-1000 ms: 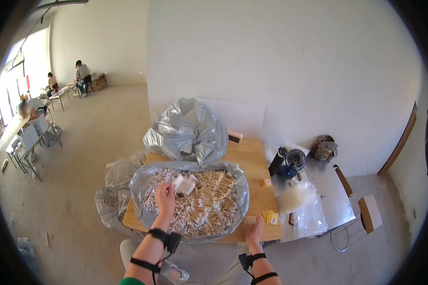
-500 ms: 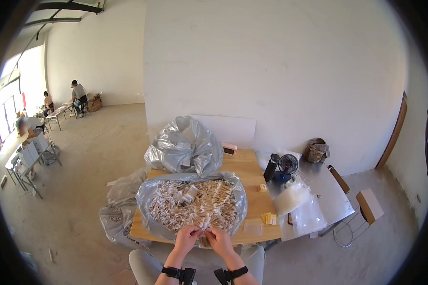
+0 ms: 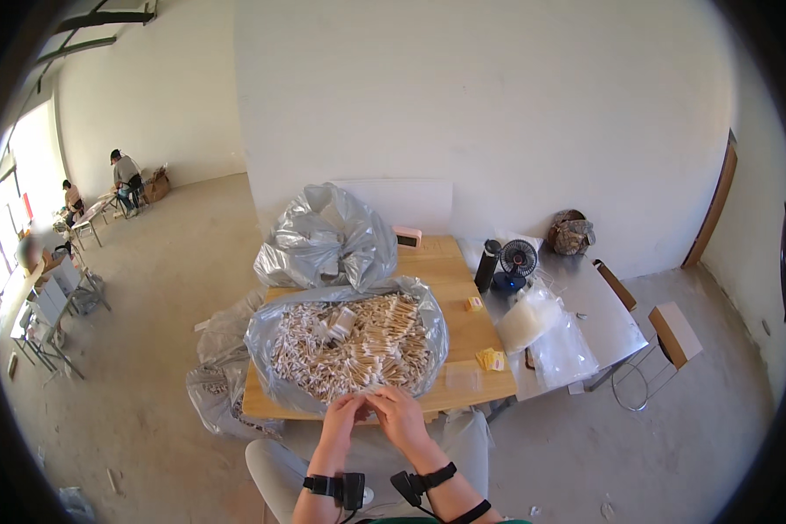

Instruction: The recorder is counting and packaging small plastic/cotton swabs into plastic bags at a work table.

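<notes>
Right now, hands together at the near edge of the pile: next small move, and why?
Probably part the hands a little. The left hand and right hand meet fingertip to fingertip over the open bag of small pale pieces; what they pinch is too small to tell.

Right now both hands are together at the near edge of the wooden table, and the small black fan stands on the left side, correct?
Not quite. The head view shows the black fan on the right side. Left hand and right hand do meet at the wooden table.
</notes>
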Demonstrator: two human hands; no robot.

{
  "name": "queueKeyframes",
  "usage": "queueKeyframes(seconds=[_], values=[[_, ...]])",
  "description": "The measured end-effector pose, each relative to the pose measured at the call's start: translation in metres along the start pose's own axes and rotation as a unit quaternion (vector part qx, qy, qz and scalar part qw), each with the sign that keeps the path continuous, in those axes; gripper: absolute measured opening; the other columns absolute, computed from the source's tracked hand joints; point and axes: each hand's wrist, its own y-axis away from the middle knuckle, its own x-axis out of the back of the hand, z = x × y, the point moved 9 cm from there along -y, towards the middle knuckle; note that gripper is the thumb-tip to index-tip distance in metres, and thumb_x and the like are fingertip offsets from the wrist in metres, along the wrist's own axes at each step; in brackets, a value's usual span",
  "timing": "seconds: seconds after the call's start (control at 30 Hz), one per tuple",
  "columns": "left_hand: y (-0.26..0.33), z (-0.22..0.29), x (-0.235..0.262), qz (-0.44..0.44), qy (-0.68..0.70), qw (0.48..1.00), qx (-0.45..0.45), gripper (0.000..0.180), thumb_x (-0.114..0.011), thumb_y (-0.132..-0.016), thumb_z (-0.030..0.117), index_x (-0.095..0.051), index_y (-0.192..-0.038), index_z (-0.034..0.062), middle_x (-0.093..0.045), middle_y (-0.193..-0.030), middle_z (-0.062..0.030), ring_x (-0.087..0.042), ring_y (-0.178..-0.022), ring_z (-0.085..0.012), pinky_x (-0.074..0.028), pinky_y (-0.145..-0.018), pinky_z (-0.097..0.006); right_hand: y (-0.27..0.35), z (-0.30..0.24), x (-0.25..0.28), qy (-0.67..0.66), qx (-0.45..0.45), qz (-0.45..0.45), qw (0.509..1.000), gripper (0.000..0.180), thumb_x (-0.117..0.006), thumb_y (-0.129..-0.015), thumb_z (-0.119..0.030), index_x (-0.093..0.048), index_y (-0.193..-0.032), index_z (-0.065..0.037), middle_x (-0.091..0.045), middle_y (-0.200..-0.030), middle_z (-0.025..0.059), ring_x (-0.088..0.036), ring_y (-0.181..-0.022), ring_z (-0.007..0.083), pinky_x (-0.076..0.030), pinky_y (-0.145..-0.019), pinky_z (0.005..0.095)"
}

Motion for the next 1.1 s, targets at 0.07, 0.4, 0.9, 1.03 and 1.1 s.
queueKeyframes(seconds=[0.07, 0.4, 0.9, 1.03, 1.1], values=[[-0.003, -0.001, 0.002, -0.005, 0.029, 0.999, -0.014, 0.015, -0.056, -0.088, 0.016, -0.062, -0.085, 0.0028, -0.061, -0.073, -0.0002, -0.053, -0.065, -0.0073, -0.042, -0.059, -0.022, -0.003, -0.003, 0.003, -0.009, -0.005, 0.002, 1.0, 0.015, -0.066, -0.073, -0.004, -0.066, -0.089, -0.005, -0.062, -0.086, 0.0074, -0.059, -0.079, 0.0288, -0.048, -0.068, 0.0369], [0.006, 0.033, -0.011, 0.013, -0.253, 0.944, -0.212, 0.015, -0.059, -0.087, 0.01, -0.057, -0.076, 0.0003, -0.056, -0.068, -0.0007, -0.049, -0.064, -0.0072, -0.039, -0.056, -0.023, -0.001, 0.008, 0.006, -0.073, -0.077, 0.013, 0.994, 0.021, -0.06, -0.074, 0.003, -0.063, -0.094, -0.003, -0.061, -0.079, 0.0134, -0.058, -0.076, 0.0323, -0.047, -0.065, 0.0386], [0.029, 0.06, -0.04, -0.014, -0.396, 0.861, -0.321, 0.014, -0.061, -0.075, 0.007, -0.052, -0.068, -0.0001, -0.053, -0.064, -0.014, -0.052, -0.059, -0.0293, -0.04, -0.054, -0.037, -0.001, 0.004, 0.021, 0.056, -0.031, 0.04, 0.997, 0.028, -0.058, -0.069, 0.006, -0.053, -0.096, 0.0, -0.057, -0.084, 0.0147, -0.055, -0.082, 0.0346, -0.045, -0.069, 0.0409], [0.03, 0.059, -0.04, 0.016, -0.385, 0.876, -0.29, 0.013, -0.061, -0.072, 0.005, -0.051, -0.065, -0.0006, -0.051, -0.06, -0.0144, -0.052, -0.056, -0.0295, -0.04, -0.052, -0.037, 0.0, 0.014, 0.019, 0.046, -0.068, 0.062, 0.995, 0.023, -0.058, -0.071, 0.004, -0.055, -0.094, -0.001, -0.057, -0.082, 0.0149, -0.055, -0.078, 0.035, -0.045, -0.066, 0.0409], [0.028, 0.059, -0.034, 0.039, -0.375, 0.884, -0.275, 0.013, -0.061, -0.07, 0.004, -0.05, -0.065, -0.0006, -0.05, -0.059, -0.0145, -0.051, -0.055, -0.0293, -0.04, -0.051, -0.037, 0.0, 0.012, 0.007, 0.023, -0.055, 0.027, 0.998, 0.022, -0.057, -0.074, 0.003, -0.056, -0.096, -0.002, -0.058, -0.086, 0.0153, -0.056, -0.082, 0.0355, -0.047, -0.069, 0.0408]])
